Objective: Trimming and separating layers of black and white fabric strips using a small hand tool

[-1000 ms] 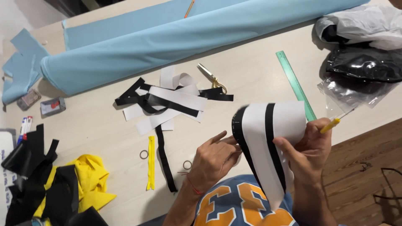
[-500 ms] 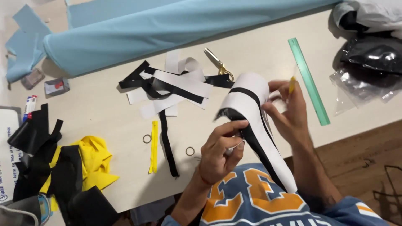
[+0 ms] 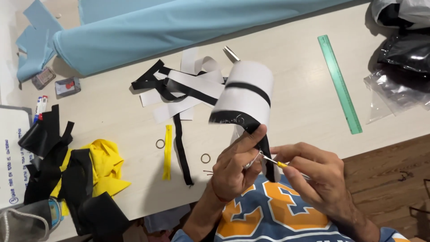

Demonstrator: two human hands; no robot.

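Note:
My left hand (image 3: 235, 172) pinches the lower edge of a white fabric strip with black bands (image 3: 245, 92), which curls upright above the table. My right hand (image 3: 316, 177) grips a thin yellow-handled tool (image 3: 274, 162) whose metal tip touches the black edge of the strip by my left fingers. Both hands hover over the table's near edge, just above my blue and orange shirt.
A pile of black and white strips (image 3: 179, 87) and scissors (image 3: 231, 54) lie behind the held piece. A yellow zipper (image 3: 167, 152), two small rings (image 3: 160, 144) (image 3: 205, 158), a green ruler (image 3: 339, 83), a blue fabric roll (image 3: 188, 24), yellow and black cloth (image 3: 76, 172) surround them.
My right hand dropped from the strip's right side to below it, bringing the tool tip to the black edge. The strip now curls upward, and my left hand moved up to its lower edge.

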